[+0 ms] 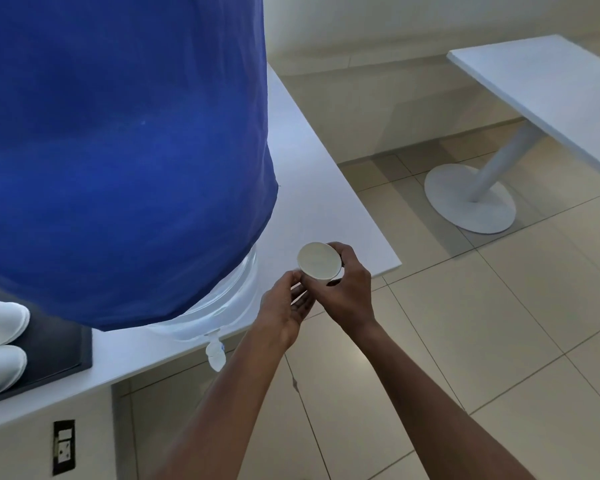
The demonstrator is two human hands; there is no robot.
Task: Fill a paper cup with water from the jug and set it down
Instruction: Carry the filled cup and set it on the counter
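A big water jug (125, 161) wrapped in a blue cloth stands on the white counter (329, 202); its clear base shows below the cloth. A small white tap (215, 355) sticks out over the counter's front edge. My right hand (350, 292) grips a white paper cup (320, 262) by its side, right of the jug and above the counter's edge. The cup's round face tilts toward me. My left hand (284, 310) sits just below and left of the cup, its fingertips touching the cup's lower part.
A dark tray (59, 344) at the left holds stacks of white cups (0, 323). A wall socket (63, 445) sits below the counter. A white pedestal table (548, 95) stands at the right on the beige tiled floor (465, 323).
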